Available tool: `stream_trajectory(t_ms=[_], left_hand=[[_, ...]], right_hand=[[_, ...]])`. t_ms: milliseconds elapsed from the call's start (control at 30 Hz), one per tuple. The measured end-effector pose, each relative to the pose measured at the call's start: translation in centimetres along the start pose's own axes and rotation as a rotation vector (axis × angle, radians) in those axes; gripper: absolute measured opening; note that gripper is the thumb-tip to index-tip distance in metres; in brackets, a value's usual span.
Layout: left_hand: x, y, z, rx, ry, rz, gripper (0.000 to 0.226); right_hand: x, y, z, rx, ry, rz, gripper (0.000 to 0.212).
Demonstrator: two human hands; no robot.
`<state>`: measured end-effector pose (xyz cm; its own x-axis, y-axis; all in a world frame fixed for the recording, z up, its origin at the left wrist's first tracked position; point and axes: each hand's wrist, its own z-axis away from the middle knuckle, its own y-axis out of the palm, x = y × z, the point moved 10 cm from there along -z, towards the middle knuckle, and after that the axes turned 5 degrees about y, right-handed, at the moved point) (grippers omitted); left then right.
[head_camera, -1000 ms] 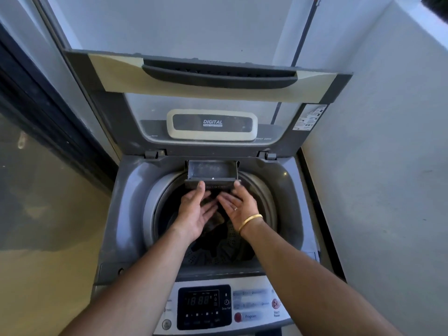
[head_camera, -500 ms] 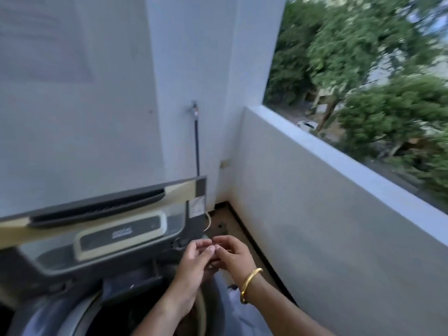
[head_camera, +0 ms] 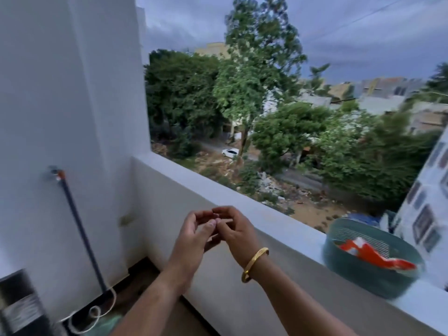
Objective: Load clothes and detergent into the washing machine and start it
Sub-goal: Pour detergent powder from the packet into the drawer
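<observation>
My left hand (head_camera: 194, 235) and my right hand (head_camera: 236, 229) are raised together in front of the balcony parapet, fingers curled and fingertips touching. Nothing shows between them. A gold bangle circles my right wrist. To the right, a teal plastic basket (head_camera: 363, 275) stands on the parapet ledge, about an arm's length from my hands. An orange-red and white packet (head_camera: 373, 254) lies inside it. Only a dark corner of the washing machine's raised lid (head_camera: 19, 304) shows, at the bottom left. The tub and control panel are out of view.
A black hose (head_camera: 80, 229) runs down the white wall from a tap (head_camera: 54, 172) to the floor, where a white cord (head_camera: 97, 314) coils. The white ledge (head_camera: 278, 221) crosses the view diagonally. Trees, a road and buildings lie beyond it.
My view has swung up and to the right, from the open tub to the parapet. Both hands left the detergent drawer and came together in the air. The basket has come into view.
</observation>
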<state>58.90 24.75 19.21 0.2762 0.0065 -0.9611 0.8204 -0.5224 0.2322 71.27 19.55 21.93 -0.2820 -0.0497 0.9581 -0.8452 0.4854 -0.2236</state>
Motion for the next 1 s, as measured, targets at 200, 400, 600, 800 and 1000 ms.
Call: stream_trajectory(t_ms=[200,400,600,800,1000], left_hand=[[1.0,14.9,-3.3,0.182,0.068,-0.157,0.009],[5.5,25.7,-4.4,0.346,0.069,-0.313,0.004],[9.6,31.9,-4.3,0.518,0.222,-0.601,0.011],[12.0,34.5,-3.5,0.606,0.382,-0.855,0.025],[12.7,34.9,-3.3,0.634,0.401,-0.894,0.022]], right_hand=[[0.3,-16.5,0.5,-0.22,-0.073,0.266,0.013],[-1.4,-28.8,2.6,-0.335,-0.053,0.61,0.004],[-3.5,-35.2,6.4,-0.335,-0.031,0.959,0.01],[-7.7,-35.6,7.4,-0.219,0.073,1.155,0.035],[-7.9,-35.8,6.3,-0.25,0.031,1.16,0.015]])
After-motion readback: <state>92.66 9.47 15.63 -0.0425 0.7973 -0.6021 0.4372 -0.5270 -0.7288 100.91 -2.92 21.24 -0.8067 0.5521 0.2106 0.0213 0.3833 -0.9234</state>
